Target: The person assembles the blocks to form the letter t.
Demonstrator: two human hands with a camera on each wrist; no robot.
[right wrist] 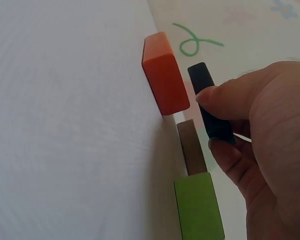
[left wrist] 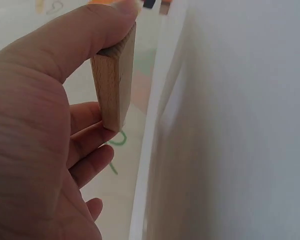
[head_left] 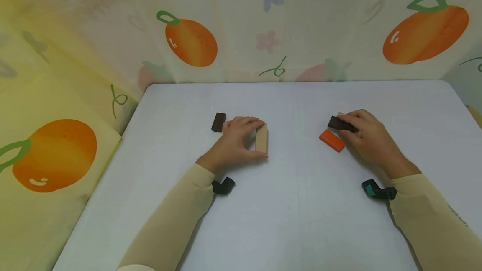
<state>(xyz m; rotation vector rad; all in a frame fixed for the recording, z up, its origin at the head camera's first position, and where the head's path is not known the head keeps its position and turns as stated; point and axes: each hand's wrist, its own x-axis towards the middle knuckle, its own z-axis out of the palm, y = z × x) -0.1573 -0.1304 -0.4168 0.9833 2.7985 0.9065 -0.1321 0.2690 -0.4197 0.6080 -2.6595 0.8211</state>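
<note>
My left hand point(head_left: 234, 141) holds a plain wooden block point(head_left: 261, 140) on edge between thumb and fingers. In the left wrist view this block point(left wrist: 110, 87) stands out from the table surface, gripped at its two ends. On the right, my right hand point(head_left: 370, 141) pinches a black block point(head_left: 338, 123) between thumb and fingertips. The right wrist view has the black block point(right wrist: 201, 75) just beyond an orange block point(right wrist: 166, 80). That orange block point(head_left: 332, 140) lies on the table below the held one. Beside my left fingers lies a dark block point(head_left: 219, 122).
A green block point(right wrist: 199, 207) and a brownish wooden block point(right wrist: 191, 147) stand by the right hand, mostly hidden from the head view. The white table point(head_left: 293, 216) ends at a patterned cloth point(head_left: 233, 20) behind. Small black wrist devices point(head_left: 224, 186) sit at both cuffs.
</note>
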